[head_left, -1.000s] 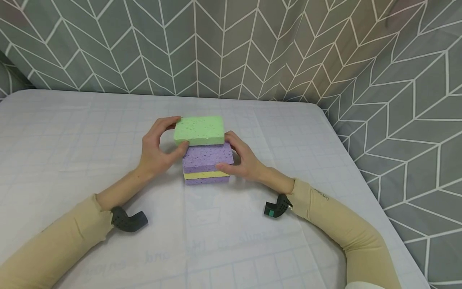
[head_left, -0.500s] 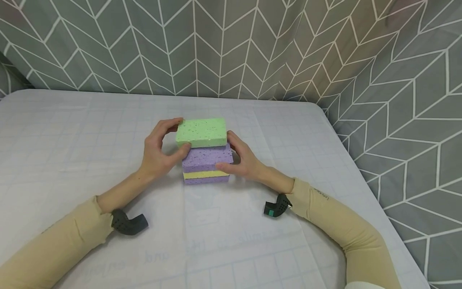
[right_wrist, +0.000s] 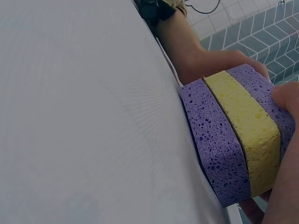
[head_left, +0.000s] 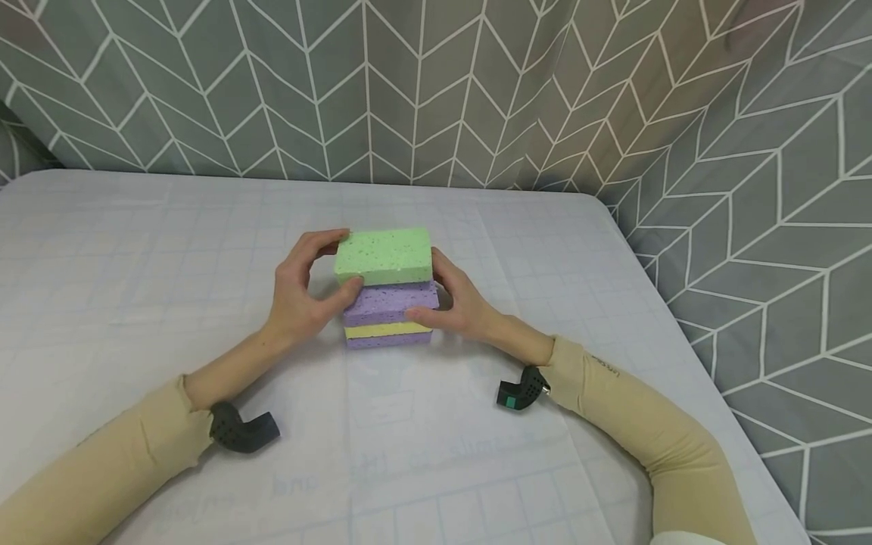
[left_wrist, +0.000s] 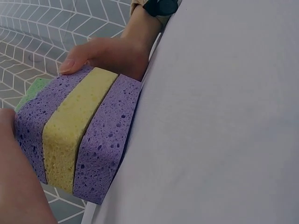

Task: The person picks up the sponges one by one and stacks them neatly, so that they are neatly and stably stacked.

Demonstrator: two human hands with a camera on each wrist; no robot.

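Observation:
A stack of sponges stands on the white-covered table: a purple sponge (left_wrist: 107,140) at the bottom, a yellow sponge (right_wrist: 245,121) on it, then another purple sponge (head_left: 388,304). My left hand (head_left: 300,284) grips a green sponge (head_left: 384,256) by its left end, thumb on the near edge and fingers at the far edge. The green sponge overlaps the back of the upper purple sponge in the head view. My right hand (head_left: 459,299) holds the stack from the right, its thumb on the upper purple sponge's near side, its other fingers behind.
The table (head_left: 204,227) has a white cover with faint grid lines and lettering. A grey curtain (head_left: 395,91) with white chevron lines hangs behind and to the right. Both forearms wear beige sleeves (head_left: 613,401) with a black wrist camera (head_left: 244,428) on each.
My left hand has brought the green sponge slightly nearer and to the right, further over the upper purple sponge. My right hand and the stack have stayed almost still.

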